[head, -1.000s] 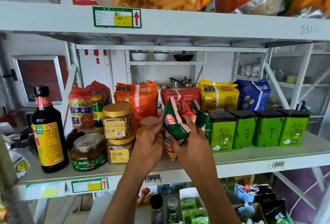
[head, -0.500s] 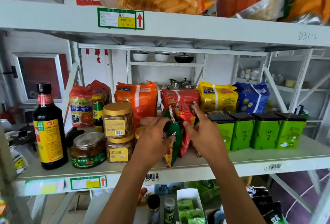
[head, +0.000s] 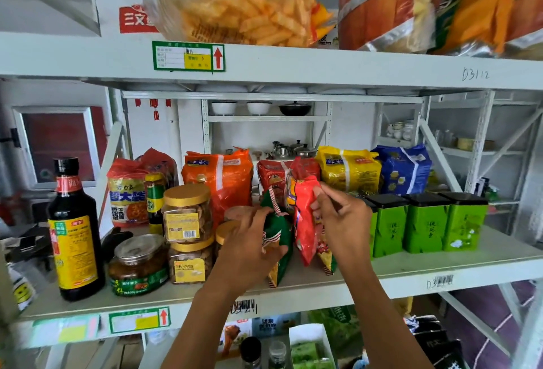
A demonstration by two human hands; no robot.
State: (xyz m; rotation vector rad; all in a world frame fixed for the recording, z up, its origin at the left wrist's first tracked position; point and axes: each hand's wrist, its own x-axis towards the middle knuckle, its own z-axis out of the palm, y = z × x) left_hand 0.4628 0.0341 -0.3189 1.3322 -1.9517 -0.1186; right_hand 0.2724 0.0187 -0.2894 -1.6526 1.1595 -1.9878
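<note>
Standing snack packets upright on the middle shelf [head: 293,295] looked to be the step in hand. The left hand [head: 249,242] curled its fingers round a green snack packet [head: 282,230], which rested on its lower edge near the shelf's front and leaned a little. The right hand [head: 343,221] pinched the upper part of a red snack packet [head: 305,221] between thumb and fingers, holding it upright at three o'clock of the green one, touching it or nearly so. Whether its lower end sat on the board could not be told. Green tea tins [head: 388,224] stood in a row at three o'clock of the packets, and gold-lidded biscuit jars [head: 186,216] were stacked at nine o'clock. The next move probably called for settling the red packet squarely against its neighbour, then loosening one hand at a time, since such soft bags would likely slump or tip forward.
</note>
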